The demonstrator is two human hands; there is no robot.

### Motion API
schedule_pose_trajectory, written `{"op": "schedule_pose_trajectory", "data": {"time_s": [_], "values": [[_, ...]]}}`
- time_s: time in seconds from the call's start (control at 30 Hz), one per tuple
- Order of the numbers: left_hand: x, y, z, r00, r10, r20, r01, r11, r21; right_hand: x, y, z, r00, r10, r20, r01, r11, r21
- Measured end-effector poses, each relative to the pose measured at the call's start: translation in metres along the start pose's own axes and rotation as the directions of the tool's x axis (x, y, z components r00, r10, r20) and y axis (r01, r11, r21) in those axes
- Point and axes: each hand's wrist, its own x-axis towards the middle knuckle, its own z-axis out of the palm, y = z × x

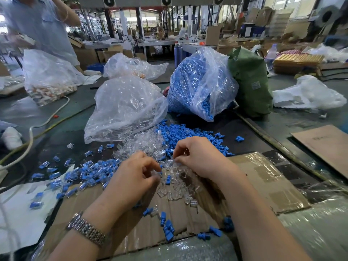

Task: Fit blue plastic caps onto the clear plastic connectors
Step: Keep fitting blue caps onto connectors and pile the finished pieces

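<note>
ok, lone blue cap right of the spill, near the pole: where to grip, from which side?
Judgement: take the blue cap from above, pinching its wider body across the short sides. It lies flat and alone on the dark table, so nothing blocks the fingers. Finer shape is too small to tell.

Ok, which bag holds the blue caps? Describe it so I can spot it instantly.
Start at the spilled pile of parts beyond the hands. Two clear bags stand behind it; take the right one, the bag of blue caps, leaning against a green sack. The bag of clear connectors looks colourless.

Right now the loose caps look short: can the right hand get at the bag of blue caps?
Probably yes: the bag of blue caps lies open beyond the right hand, nothing between but spilled parts.
</note>
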Motion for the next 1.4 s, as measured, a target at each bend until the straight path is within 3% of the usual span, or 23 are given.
{"op": "schedule_pose_trajectory", "data": {"time_s": [0.3, 0.43, 0.6, 0.73, 0.83, 1.03, 1.17, 1.23, 1.4], "values": [[-0.001, 0.003, -0.001, 0.999, -0.025, 0.025, 0.023, 0.999, 0.046, -0.003, -0.002, -0.002, 1.000, -0.013, -0.004, 0.013, 1.000, 0.009], [-0.002, 0.007, -0.003, 0.996, -0.078, -0.043, 0.070, 0.983, -0.168, -0.005, -0.003, -0.003, 1.000, -0.015, -0.026, 0.017, 0.996, 0.091], [-0.001, 0.010, -0.010, 0.972, -0.233, 0.020, 0.201, 0.790, -0.580, -0.010, -0.011, -0.008, 0.998, -0.057, -0.040, 0.069, 0.901, 0.429], [0.001, 0.010, -0.013, 0.928, -0.347, 0.137, 0.292, 0.445, -0.847, -0.011, -0.017, -0.009, 0.989, -0.126, -0.079, 0.148, 0.789, 0.596], [0.001, 0.008, -0.014, 0.930, -0.325, 0.174, 0.302, 0.402, -0.864, -0.011, -0.020, -0.003, 0.979, -0.181, -0.094, 0.203, 0.817, 0.539], [0.000, 0.010, -0.014, 0.923, -0.323, 0.208, 0.320, 0.345, -0.882, -0.008, -0.023, 0.012, 0.967, -0.236, -0.099, 0.252, 0.945, 0.209], [-0.001, 0.006, -0.018, 0.920, -0.257, 0.297, 0.349, 0.191, -0.917, -0.009, -0.023, 0.014, 0.974, -0.204, -0.103, 0.224, 0.938, 0.263], [-0.001, 0.004, -0.021, 0.930, -0.224, 0.291, 0.334, 0.188, -0.924, -0.007, -0.021, 0.011, 0.981, -0.167, -0.098, 0.192, 0.902, 0.387], [-0.002, 0.006, -0.019, 0.946, -0.256, 0.197, 0.277, 0.330, -0.902, -0.007, -0.021, 0.012, 0.981, -0.178, -0.077, 0.193, 0.849, 0.492]]}}
